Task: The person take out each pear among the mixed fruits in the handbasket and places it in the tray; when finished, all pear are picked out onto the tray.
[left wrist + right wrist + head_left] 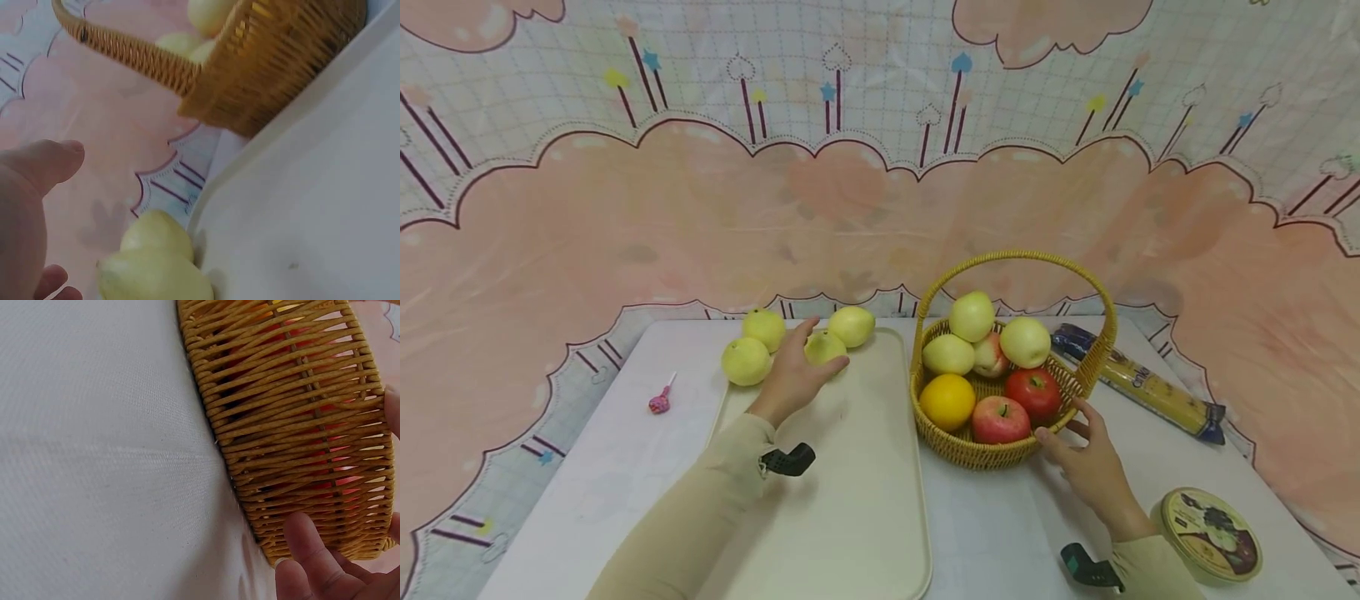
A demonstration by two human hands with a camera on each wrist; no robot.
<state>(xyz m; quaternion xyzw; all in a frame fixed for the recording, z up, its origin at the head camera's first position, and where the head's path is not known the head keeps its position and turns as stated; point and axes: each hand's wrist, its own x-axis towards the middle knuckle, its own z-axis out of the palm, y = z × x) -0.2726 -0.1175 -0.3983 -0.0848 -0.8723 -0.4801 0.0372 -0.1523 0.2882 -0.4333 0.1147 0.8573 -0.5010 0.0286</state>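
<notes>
My left hand (793, 375) hovers over the back of a cream tray (842, 492), thumb and fingers spread. Several yellow-green fruits surround it: a round one (745, 361) at its left and another (825, 347) partly hidden behind its fingers. Nothing is in its grasp in the left wrist view, where two such fruits (156, 275) lie near the fingers. A wicker basket (966, 454) stands right of the tray. My right hand (1090, 467) holds its near right rim, with fingers (304, 536) against the woven outer wall.
Inside the basket are pale green fruits (972, 317), an orange (947, 402), red apples (1001, 419) and a peach-like fruit (990, 358). A lollipop (660, 402) lies far left. At the right are a long yellow-and-blue packet (1150, 387) and a round tin (1212, 533).
</notes>
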